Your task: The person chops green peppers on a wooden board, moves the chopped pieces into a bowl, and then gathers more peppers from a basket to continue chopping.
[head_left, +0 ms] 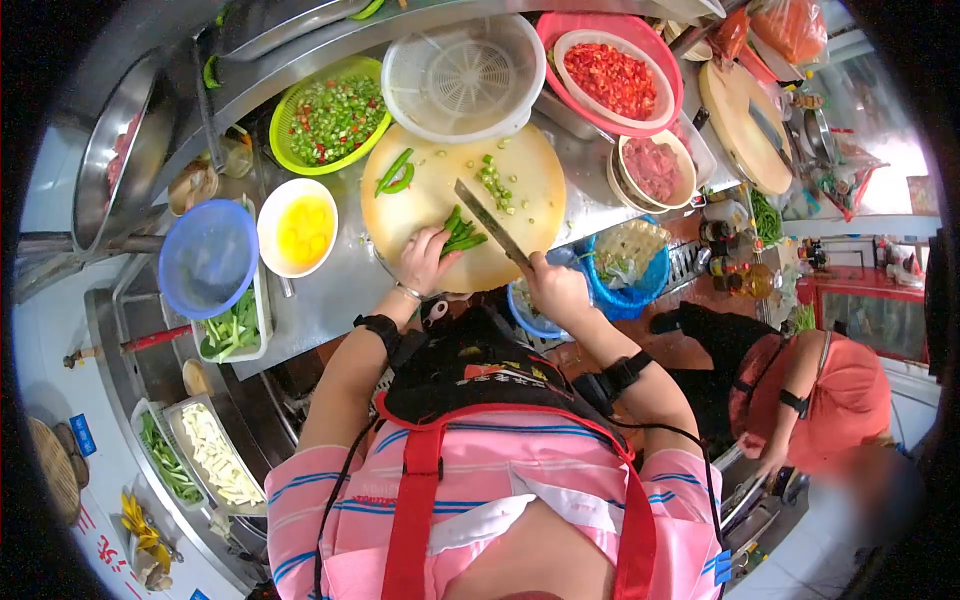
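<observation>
On the round board (pixel 440 190) at the counter's middle, the left hand (pixel 425 258) presses a bunch of green chillies (pixel 462 236) flat — fingers curled down over the stalk ends, palm toward the person. The right hand (pixel 556 285) is closed round the handle of a cleaver (pixel 490 222), whose blade runs up and to the left across the board, its edge standing just beside the free ends of the chillies. The chillies' long axis points from the left fingers up and to the right, toward the blade; the blade lies crosswise to that axis. The left hand is the nearer hand to the chillies and touches them; the right hand is apart from them, meeting them only through the blade. Cut green rings (pixel 495 185) lie further up the board, and two whole chillies (pixel 395 175) rest at its upper left. Beyond the board stand a green basket (pixel 285 105) of chopped chilli, a white colander (pixel 460 75) and a pink bowl (pixel 555 30) of red pieces. Left of the board sits a white bowl (pixel 298 232) of yellow liquid — beside it a blue bowl (pixel 208 258). Another person (pixel 820 400) in red crouches at lower right.
</observation>
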`<state>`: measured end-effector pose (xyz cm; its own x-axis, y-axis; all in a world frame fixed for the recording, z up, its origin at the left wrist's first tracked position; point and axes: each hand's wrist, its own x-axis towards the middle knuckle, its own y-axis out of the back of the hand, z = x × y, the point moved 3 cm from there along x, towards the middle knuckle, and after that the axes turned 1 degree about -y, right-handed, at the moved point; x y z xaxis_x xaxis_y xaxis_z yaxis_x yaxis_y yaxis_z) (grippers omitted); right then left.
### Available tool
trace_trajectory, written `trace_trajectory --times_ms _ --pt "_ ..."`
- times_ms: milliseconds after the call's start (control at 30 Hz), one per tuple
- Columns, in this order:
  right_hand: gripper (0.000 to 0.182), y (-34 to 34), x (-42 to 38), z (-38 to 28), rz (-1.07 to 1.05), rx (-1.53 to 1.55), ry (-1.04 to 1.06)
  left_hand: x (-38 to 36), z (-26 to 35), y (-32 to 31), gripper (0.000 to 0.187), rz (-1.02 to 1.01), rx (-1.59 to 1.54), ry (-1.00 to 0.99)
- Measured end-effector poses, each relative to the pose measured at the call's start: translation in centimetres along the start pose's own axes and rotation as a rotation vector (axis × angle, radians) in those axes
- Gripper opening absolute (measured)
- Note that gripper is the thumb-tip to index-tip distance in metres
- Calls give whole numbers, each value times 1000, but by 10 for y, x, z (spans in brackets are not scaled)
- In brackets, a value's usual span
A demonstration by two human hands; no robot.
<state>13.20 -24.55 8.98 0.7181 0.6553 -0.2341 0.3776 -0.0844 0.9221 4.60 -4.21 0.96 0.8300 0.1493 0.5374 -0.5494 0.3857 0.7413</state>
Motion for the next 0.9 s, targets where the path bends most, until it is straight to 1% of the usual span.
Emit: trace_trajectory --times_ms 67,100,133,200,233,367,433,533,567,700,800,867,900 --pt "15 -5 3 -9 -101 -85 40 2 0 -1 37 -5 -24 1" --pt "14 -25 10 -8 -90 -148 33 2 0 -1 36 0 -23 9" --pt "14 -33 17 -11 -92 -143 28 1 0 0 36 4 -20 15" --pt "14 -38 29 -19 -44 -192 91 1 0 1 36 1 -12 5" --pt "13 -36 30 -20 -17 -200 89 2 -1 0 36 3 -1 -4" --pt "13 -17 19 -14 -12 -130 81 1 -1 0 37 23 -33 24" --pt "14 -3 4 -17 -108 -127 20 2 -2 0 36 26 -46 31" --pt "15 -36 16 -15 -87 -155 45 1 -1 0 34 17 -51 30" --pt "20 -41 24 -20 -51 -164 79 3 -1 1 33 22 -37 13" --pt "21 -34 28 -22 -17 -161 103 3 1 3 31 14 -39 30" --pt "17 -8 13 -22 -70 -109 76 3 0 2 30 11 -27 4" --pt "19 -9 5 -22 -162 -120 37 2 3 3 29 26 -31 13" --pt "19 -18 12 -22 -167 -119 36 2 2 2 29 23 -33 17"
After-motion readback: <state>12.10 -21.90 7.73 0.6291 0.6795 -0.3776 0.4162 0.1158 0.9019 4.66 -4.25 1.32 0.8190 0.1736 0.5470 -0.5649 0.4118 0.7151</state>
